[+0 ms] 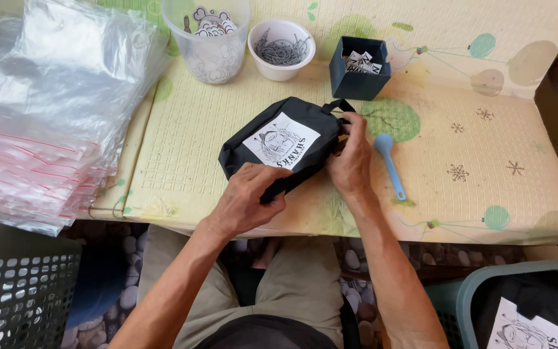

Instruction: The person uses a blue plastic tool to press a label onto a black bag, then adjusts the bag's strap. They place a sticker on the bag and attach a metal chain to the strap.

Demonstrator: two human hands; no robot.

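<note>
A low bench (pixel 498 161) with a pale yellow, textured mat printed with green circles and small snowflakes fills the view, with pebbled floor below it and the person's knees at the near edge.

The black pouch (pixel 279 145) lies near the middle of the bench, its white printed label facing up. The left hand (pixel 247 197) clamps the near end, fingers curled closed on the fabric. The right hand (pixel 351 155) pinches at the pouch's right end by the small black loop (pixel 338 103), fingertips closed on something there, though what exactly they grip is hidden.

Just right of that hand lies a light blue spoon (pixel 390 165). At the far edge stand a dark blue box (pixel 358 71) of printed tags, a white cup (pixel 281 48) of metal clips, and a clear plastic cup (pixel 209 39) of small cut-out shapes. A stack of clear zip bags (pixel 46 116) sits to the left, and baskets stand at the near corners.

Risks, as a judgement: the right elbow or wrist could knock the spoon off the bench; a hard tug at the loop could slide the pouch out of the left hand's hold; pushing the pouch away could tip the clip cup and scatter clips.
</note>
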